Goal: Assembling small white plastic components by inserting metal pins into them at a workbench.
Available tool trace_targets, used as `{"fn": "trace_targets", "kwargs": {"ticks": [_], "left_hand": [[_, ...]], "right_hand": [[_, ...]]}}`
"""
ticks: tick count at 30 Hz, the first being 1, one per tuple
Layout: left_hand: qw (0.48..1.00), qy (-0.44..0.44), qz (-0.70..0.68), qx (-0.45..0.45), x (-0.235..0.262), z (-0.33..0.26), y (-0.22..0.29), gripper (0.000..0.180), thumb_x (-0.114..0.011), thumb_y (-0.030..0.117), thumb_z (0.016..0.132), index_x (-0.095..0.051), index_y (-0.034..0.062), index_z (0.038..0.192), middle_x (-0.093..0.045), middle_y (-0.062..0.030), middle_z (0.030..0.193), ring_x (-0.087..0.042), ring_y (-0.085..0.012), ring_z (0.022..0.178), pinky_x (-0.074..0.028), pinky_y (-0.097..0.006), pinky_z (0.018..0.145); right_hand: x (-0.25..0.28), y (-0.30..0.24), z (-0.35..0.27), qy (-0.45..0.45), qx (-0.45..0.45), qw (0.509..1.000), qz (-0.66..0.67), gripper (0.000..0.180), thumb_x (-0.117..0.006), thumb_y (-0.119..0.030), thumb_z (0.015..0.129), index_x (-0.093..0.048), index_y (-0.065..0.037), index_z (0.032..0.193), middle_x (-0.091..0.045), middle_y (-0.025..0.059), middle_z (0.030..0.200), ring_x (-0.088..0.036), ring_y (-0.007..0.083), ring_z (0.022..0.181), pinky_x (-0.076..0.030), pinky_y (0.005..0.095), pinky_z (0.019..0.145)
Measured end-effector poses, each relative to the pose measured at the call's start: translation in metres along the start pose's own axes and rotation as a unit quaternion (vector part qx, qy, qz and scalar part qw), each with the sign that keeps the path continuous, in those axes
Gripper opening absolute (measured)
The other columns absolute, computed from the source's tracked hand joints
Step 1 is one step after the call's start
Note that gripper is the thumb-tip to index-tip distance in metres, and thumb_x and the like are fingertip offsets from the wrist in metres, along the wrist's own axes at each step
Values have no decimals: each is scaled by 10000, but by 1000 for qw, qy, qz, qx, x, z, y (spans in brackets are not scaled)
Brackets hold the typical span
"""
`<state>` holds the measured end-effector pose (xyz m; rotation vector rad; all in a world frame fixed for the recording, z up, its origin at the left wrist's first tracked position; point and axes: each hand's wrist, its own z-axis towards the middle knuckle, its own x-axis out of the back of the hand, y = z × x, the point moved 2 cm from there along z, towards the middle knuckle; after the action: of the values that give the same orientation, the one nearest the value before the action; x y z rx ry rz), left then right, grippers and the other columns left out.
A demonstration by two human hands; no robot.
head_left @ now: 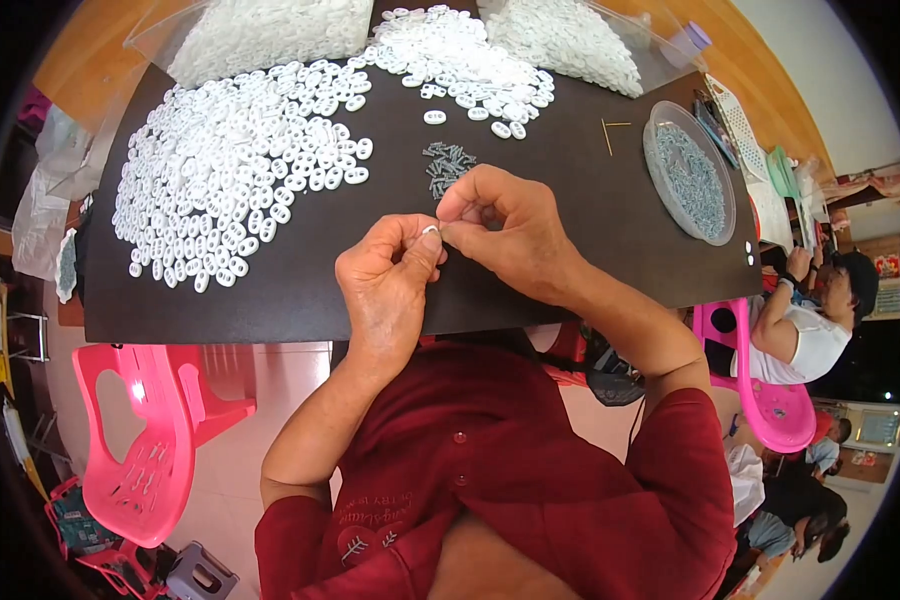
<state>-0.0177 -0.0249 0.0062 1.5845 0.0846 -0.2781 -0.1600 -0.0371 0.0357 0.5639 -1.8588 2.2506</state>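
My left hand [388, 280] pinches a small white plastic piece [431, 230] between thumb and fingers; only a sliver of it shows. Right beside it, my right hand [510, 235] has its thumb and forefinger closed at the edge of that piece. Whatever the right fingertips hold is too small to make out. Just beyond the hands lies a little heap of grey screws [448, 165] on the dark table [570, 200]. To the left spreads a wide pile of white oval pieces with holes [230, 160].
Two clear bags of white pieces [270, 40] [570, 45] stand at the far edge, with another white pile [460, 60] between them. A round clear tub of screws [692, 185] sits at the right, near a thin brass-coloured bent rod [608, 135]. Pink chairs [135, 440] and other people flank the table.
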Motion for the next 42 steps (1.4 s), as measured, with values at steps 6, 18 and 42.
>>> {"fn": "trace_targets", "kwargs": {"ticks": [6,18,42], "left_hand": [[1000,4,-11,13,4,0,-1,82,-601,47,857,-630,-28,874,-608,-36,709,-503,-53,573,-385,-168,497],[990,14,-125,57,14,11,-4,113,-621,54,848,-619,-43,906,-629,-88,721,-534,-86,554,-407,-193,476],[987,31,-151,51,14,8,4,135,-595,41,859,-609,-50,958,-629,-90,735,-540,-78,553,-402,-185,469]], "right_hand": [[-3,-1,0,-4,-45,999,12,84,-635,-30,773,-580,-15,835,-573,5,676,-521,43,616,-435,213,552],[41,34,82,54,75,974,-205,122,-614,-87,770,-653,-38,875,-610,62,737,-557,132,688,-450,273,635],[14,3,40,-78,-134,971,183,176,-682,-115,791,-660,-9,929,-596,-11,747,-506,45,632,-378,181,522]]}}
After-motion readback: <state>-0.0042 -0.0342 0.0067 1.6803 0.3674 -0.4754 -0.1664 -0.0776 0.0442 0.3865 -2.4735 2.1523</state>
